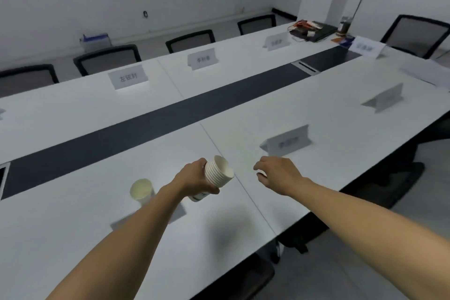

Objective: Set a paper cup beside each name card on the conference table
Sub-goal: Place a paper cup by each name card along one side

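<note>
My left hand grips a stack of white paper cups, tilted with the open mouths pointing right. My right hand hovers just right of the stack, fingers loosely curled and holding nothing. One paper cup stands upright on the white conference table, beside a name card partly hidden under my left forearm. Another name card stands just beyond my right hand. More name cards stand further on, one at the right and two across the table.
A dark strip runs down the table's middle. Black mesh chairs line the far side, and another chair stands at the far right. Cables, a dark folder and a bottle lie at the far end. The table's near edge runs along my right.
</note>
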Tool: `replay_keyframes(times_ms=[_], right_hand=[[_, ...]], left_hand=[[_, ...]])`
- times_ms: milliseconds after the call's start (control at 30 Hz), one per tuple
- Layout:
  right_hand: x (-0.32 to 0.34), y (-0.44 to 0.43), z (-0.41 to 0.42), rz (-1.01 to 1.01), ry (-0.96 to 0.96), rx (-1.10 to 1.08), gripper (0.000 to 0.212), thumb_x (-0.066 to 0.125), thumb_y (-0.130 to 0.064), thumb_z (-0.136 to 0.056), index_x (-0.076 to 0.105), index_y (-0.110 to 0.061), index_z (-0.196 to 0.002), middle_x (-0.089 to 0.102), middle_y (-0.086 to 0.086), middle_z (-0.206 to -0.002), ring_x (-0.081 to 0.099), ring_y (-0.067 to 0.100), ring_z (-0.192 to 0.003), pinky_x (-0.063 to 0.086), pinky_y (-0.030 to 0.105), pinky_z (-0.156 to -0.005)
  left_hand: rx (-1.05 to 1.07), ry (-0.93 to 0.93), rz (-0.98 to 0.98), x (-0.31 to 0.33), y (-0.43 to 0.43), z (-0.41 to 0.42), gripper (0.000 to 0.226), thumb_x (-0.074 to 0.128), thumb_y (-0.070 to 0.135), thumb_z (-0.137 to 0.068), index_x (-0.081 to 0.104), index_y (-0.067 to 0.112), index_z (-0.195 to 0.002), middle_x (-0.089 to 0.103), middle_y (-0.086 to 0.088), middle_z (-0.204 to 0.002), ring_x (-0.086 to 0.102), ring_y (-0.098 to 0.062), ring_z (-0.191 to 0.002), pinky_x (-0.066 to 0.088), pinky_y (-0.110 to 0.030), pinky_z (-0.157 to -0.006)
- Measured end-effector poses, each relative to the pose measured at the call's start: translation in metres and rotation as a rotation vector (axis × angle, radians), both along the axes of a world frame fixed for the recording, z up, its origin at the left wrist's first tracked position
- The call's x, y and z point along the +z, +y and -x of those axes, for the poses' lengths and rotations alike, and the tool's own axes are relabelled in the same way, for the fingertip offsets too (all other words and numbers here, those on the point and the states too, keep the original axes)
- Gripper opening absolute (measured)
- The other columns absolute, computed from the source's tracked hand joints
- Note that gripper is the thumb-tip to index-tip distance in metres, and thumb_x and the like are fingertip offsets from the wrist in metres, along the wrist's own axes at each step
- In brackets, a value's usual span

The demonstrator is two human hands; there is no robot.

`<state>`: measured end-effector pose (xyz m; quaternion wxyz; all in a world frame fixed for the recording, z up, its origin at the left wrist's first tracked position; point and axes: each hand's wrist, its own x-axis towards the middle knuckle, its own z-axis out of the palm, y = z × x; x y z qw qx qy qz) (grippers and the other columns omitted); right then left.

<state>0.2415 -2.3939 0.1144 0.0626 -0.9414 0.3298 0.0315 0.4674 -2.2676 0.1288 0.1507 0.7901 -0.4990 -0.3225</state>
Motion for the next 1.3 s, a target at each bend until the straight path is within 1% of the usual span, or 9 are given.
replay_keyframes(times_ms=[133,267,467,667,833,967,1100,1200,1300], right_hand=[[0.005,-0.022,0.097,-0.03,-0.012,-0.038,0.034,0.045,-0.034,-0.099,0.059,-0.024,-0.128,0.06,-0.006,-0.126,0.06,0.018,-0.109,0.048,0.032,-0.086],[0.011,-0.041,0.176,-0.044,-0.043,-0.067,0.035,0.046,-0.035,-0.099,0.059,-0.024,-0.129,0.059,-0.007,-0.128,0.06,0.016,-0.109,0.048,0.031,-0.087],[0.016,-0.068,0.237,-0.068,-0.06,-0.073,0.034,0.048,-0.038,-0.098,0.06,-0.026,-0.128,0.059,-0.01,-0.128,0.062,0.014,-0.105,0.047,0.03,-0.085],[0.009,-0.108,0.248,-0.066,-0.115,-0.018,0.033,0.052,-0.037,-0.095,0.06,-0.028,-0.126,0.061,-0.011,-0.122,0.063,0.014,-0.1,0.043,0.027,-0.077],[0.014,-0.161,0.242,-0.026,-0.147,0.007,0.029,0.053,-0.034,-0.094,0.064,-0.028,-0.121,0.062,-0.011,-0.118,0.063,0.014,-0.098,0.041,0.026,-0.074],[0.021,-0.203,0.231,0.021,-0.19,0.049,0.023,0.057,-0.035,-0.093,0.069,-0.027,-0.11,0.066,-0.01,-0.108,0.065,0.017,-0.089,0.044,0.028,-0.069],[0.021,-0.233,0.216,0.063,-0.251,0.111,0.016,0.064,-0.032,-0.089,0.074,-0.026,-0.1,0.068,-0.008,-0.098,0.065,0.018,-0.075,0.036,0.026,-0.06],[0.013,-0.249,0.206,0.076,-0.284,0.171,0.011,0.068,-0.029,-0.086,0.076,-0.025,-0.093,0.069,-0.007,-0.093,0.065,0.02,-0.068,0.037,0.026,-0.054],[0.006,-0.266,0.198,0.065,-0.286,0.241,0.011,0.069,-0.028,-0.086,0.076,-0.024,-0.094,0.069,-0.005,-0.096,0.065,0.021,-0.067,0.042,0.027,-0.051]], left_hand=[[-0.057,0.021,0.0,-0.007,-0.038,0.093,0.067,0.088,0.036,-0.058,0.051,0.024,-0.112,0.063,0.001,-0.106,0.062,-0.022,-0.098,0.058,-0.042,-0.086],[-0.115,0.03,-0.02,-0.017,-0.067,0.175,0.068,0.089,0.035,-0.06,0.051,0.023,-0.115,0.062,0.001,-0.107,0.061,-0.022,-0.1,0.057,-0.04,-0.087],[-0.175,0.032,-0.026,-0.017,-0.106,0.24,0.068,0.089,0.035,-0.06,0.052,0.022,-0.115,0.062,0.001,-0.109,0.06,-0.022,-0.102,0.055,-0.042,-0.089],[-0.22,0.044,-0.021,-0.013,-0.164,0.258,0.063,0.089,0.029,-0.06,0.054,0.021,-0.112,0.061,0.003,-0.104,0.058,-0.019,-0.097,0.053,-0.034,-0.082],[-0.264,0.063,0.019,-0.007,-0.223,0.253,0.064,0.09,0.029,-0.057,0.058,0.021,-0.112,0.065,0.002,-0.103,0.062,-0.022,-0.098,0.057,-0.039,-0.086],[-0.248,0.09,0.053,0.003,-0.261,0.247,0.066,0.09,0.026,-0.062,0.055,0.021,-0.118,0.064,0.003,-0.106,0.061,-0.021,-0.1,0.054,-0.035,-0.085],[-0.214,0.079,0.042,0.006,-0.282,0.234,0.062,0.089,0.028,-0.064,0.051,0.026,-0.113,0.061,0.004,-0.106,0.06,-0.02,-0.099,0.054,-0.033,-0.083],[-0.176,0.078,0.013,0.001,-0.292,0.225,0.062,0.089,0.029,-0.063,0.052,0.024,-0.112,0.062,0.002,-0.106,0.061,-0.021,-0.1,0.056,-0.036,-0.085],[-0.122,0.091,-0.015,-0.004,-0.298,0.219,0.064,0.089,0.031,-0.061,0.054,0.022,-0.114,0.065,0.0,-0.108,0.063,-0.023,-0.1,0.057,-0.04,-0.087]])
